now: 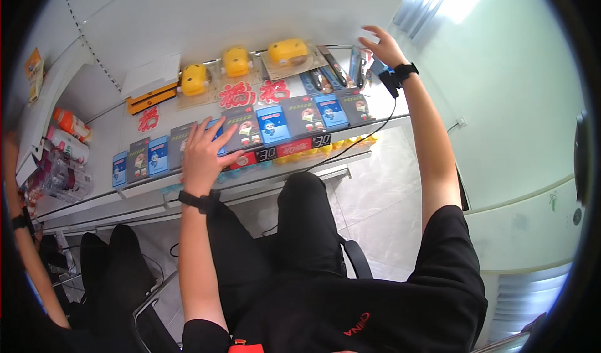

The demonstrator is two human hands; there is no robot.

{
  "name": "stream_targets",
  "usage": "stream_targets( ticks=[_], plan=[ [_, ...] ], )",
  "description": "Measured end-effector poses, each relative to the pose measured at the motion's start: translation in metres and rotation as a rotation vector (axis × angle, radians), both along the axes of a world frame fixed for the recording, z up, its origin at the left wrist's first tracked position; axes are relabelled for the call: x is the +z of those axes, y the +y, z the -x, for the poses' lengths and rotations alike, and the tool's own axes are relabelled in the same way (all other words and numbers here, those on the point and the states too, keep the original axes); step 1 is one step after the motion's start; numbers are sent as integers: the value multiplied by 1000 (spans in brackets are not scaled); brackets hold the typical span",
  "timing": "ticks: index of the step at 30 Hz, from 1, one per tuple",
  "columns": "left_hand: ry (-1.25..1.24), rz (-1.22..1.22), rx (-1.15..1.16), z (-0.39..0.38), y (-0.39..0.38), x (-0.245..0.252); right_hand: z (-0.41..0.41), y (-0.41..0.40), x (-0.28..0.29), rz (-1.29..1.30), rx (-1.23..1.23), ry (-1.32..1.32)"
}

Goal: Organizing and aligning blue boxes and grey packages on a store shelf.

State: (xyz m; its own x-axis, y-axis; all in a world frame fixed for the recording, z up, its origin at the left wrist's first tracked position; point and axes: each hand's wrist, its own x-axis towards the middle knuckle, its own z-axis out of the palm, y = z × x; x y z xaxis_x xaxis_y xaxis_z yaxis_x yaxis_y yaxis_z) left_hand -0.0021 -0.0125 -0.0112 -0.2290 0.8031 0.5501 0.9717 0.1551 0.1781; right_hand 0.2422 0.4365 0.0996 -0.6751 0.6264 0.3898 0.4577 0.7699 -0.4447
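Note:
My left hand [204,151] lies spread over the front row of packs, fingers apart, with no object in its grasp. Beneath and beside it are dark grey peeler packs [243,128] and flat blue packs [274,126], alternating along the shelf's front edge. Part of one blue pack is covered by the fingers. My right hand [386,47] is raised at the shelf's right end, its fingers parted and holding nothing visible. Nearest to it stand blister packs [360,68] with slim black tools. Both wrists wear black bands.
Yellow rounded items on cards [236,61] line the back, with red character cut-outs [237,94] before them. White-and-orange boxes [152,87] and bottles [70,125] are leftward. A black cable [354,141] hangs from the right wrist. Another person's arm [35,259] shows at far left.

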Motion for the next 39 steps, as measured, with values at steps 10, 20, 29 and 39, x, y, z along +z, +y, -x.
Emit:
stream_targets(
  ticks=[10,20,29,39],
  plan=[
    [11,57,21,0,-3,3,-67,22,-55,49,-397,-145],
    [26,26,6,1,-2,-1,-124,-39,-32,282,221,-64],
    [31,55,14,3,-2,0,-116,-91,-56,593,357,-59],
    [26,47,7,2,-3,2,-104,-94,-28,306,187,-174]
  ],
)
